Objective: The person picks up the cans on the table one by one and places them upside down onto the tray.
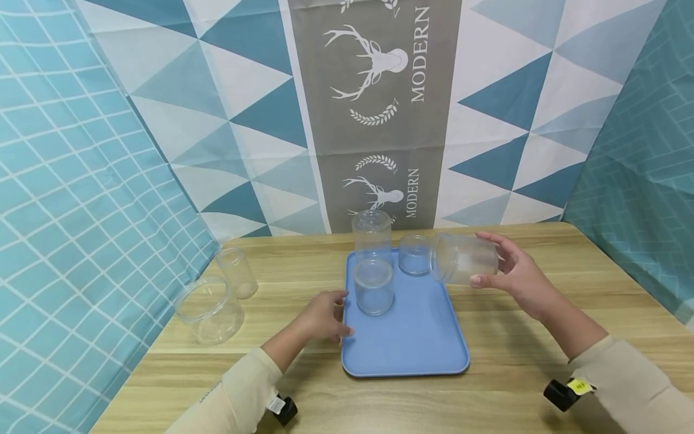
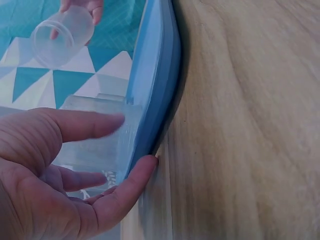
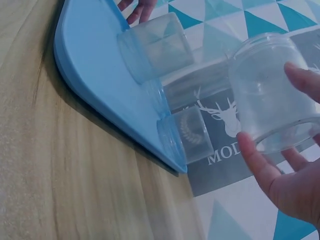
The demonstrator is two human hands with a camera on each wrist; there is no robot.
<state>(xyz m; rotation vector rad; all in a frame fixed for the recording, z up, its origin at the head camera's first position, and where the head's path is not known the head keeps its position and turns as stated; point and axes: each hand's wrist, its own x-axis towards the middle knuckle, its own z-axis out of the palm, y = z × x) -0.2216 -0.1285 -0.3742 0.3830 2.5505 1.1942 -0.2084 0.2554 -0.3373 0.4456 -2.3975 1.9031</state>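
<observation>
On the wooden counter point(image 1: 515, 386) lies a blue tray point(image 1: 406, 337). Near its far right edge, the right grip point(image 1: 515, 271) holds up a clear jar point(image 1: 466, 259), tipped sideways; the left grip point(image 1: 324, 316), fingers loosely spread, is at its left edge. A short jar point(image 1: 414, 259) stands far right on it.

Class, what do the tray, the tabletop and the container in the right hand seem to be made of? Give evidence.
Tray: probably moulded plastic, smooth and fairly matt; uniform blue, rounded corners, raised rim.
Tabletop: wood or wood-effect laminate, low sheen; streaky grain fits either.
Container in the right hand: glass or clear plastic, smooth; fingers show through, but that fits both.
</observation>
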